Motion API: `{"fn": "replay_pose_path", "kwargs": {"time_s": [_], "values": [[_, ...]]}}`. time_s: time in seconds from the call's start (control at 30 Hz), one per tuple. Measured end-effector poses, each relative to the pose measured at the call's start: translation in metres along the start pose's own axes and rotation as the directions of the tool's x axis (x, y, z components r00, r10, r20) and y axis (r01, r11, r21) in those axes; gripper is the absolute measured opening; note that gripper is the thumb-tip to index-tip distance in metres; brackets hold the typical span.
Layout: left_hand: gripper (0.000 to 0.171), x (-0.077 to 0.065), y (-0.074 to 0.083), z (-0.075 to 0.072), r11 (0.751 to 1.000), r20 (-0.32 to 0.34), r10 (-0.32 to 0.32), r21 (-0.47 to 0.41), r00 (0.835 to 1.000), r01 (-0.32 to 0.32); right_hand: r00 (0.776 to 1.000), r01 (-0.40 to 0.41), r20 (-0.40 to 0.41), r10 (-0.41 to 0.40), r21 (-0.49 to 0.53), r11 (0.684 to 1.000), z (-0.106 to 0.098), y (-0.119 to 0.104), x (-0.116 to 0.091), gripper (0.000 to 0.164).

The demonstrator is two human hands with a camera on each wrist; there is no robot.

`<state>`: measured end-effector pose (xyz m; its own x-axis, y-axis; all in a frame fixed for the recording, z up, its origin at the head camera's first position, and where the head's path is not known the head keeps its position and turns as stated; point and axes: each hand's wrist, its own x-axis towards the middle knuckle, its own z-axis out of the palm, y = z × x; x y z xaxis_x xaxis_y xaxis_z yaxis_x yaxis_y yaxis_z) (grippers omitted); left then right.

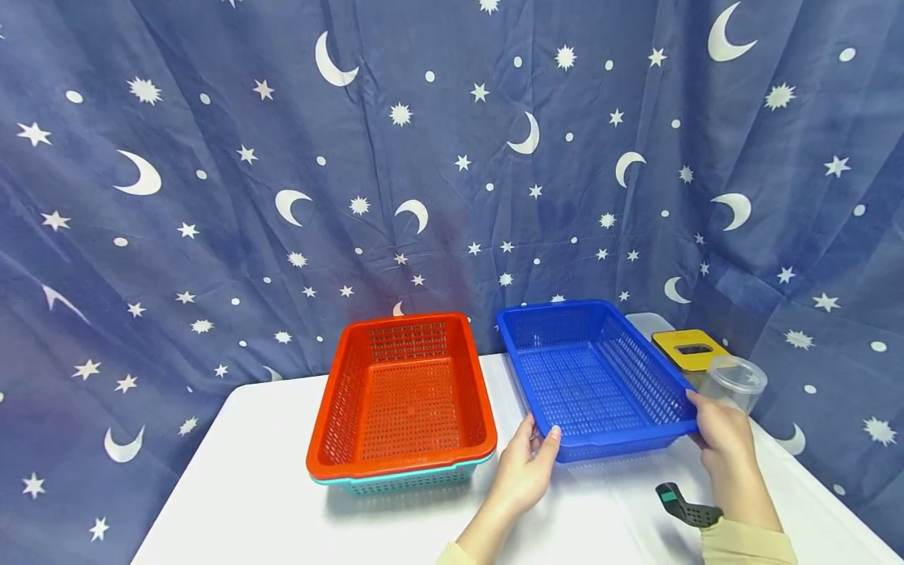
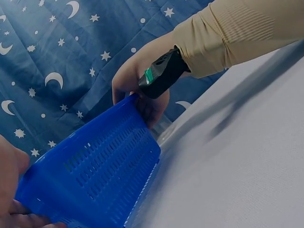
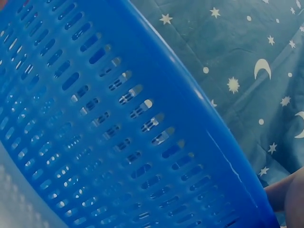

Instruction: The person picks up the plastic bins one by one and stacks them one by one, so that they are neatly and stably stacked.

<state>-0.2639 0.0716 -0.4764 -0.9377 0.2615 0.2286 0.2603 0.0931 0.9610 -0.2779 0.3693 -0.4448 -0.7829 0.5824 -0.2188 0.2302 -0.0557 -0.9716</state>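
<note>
dark-blue curtain (image 1: pixel 438 149) with white moons and stars hangs behind a white table (image 1: pixel 268 455). head view: over it, left hand (image 1: pixel 526 471) and right hand (image 1: pixel 723 431) grip the near corners of a blue rectangular perforated plastic basket (image 1: pixel 586 384); left of this basket, a red perforated plastic basket (image 1: pixel 406 408) nests in a turquoise one (image 1: pixel 417 480); right of it, a clear round plastic container (image 1: pixel 734 380). left wrist view: both hands clamp its rim. right wrist view: its slotted wall; grip cannot be told.

A blue curtain (image 1: pixel 452 180), printed in white moon-and-star motifs, hangs behind the white bench (image 1: pixel 261 455). A red basket (image 1: pixel 410 404) sits nested in a turquoise basket (image 1: pixel 410 480); farther right, a yellow-topped container (image 1: pixel 674 347) stands near a clear round jar (image 1: pixel 738 383).
</note>
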Motion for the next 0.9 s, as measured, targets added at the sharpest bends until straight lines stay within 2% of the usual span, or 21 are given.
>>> {"fn": "replay_pose_path", "kwargs": {"time_s": [0.17, 0.37, 0.5, 0.9], "values": [[0.060, 0.002, 0.002, -0.001, 1.000, 0.001, 0.015, -0.014, 1.000, -0.015, 1.000, 0.015, -0.004, -0.015, 0.034, 0.999, 0.002, -0.004, 0.000, 0.071], [0.056, 0.004, 0.002, 0.001, 0.995, 0.007, 0.041, -0.093, 0.999, -0.040, 1.000, 0.007, -0.002, -0.006, 0.043, 0.999, 0.003, -0.008, -0.001, 0.071], [0.053, 0.004, 0.002, 0.001, 0.985, -0.013, 0.064, -0.159, 0.998, -0.065, 1.000, 0.008, -0.003, -0.008, 0.039, 0.999, 0.006, -0.010, -0.003, 0.071], [0.054, -0.001, 0.010, 0.004, 0.954, -0.062, 0.075, -0.286, 0.995, -0.090, 1.000, -0.010, -0.012, 0.011, 0.061, 0.998, 0.006, -0.016, -0.013, 0.071]]}}
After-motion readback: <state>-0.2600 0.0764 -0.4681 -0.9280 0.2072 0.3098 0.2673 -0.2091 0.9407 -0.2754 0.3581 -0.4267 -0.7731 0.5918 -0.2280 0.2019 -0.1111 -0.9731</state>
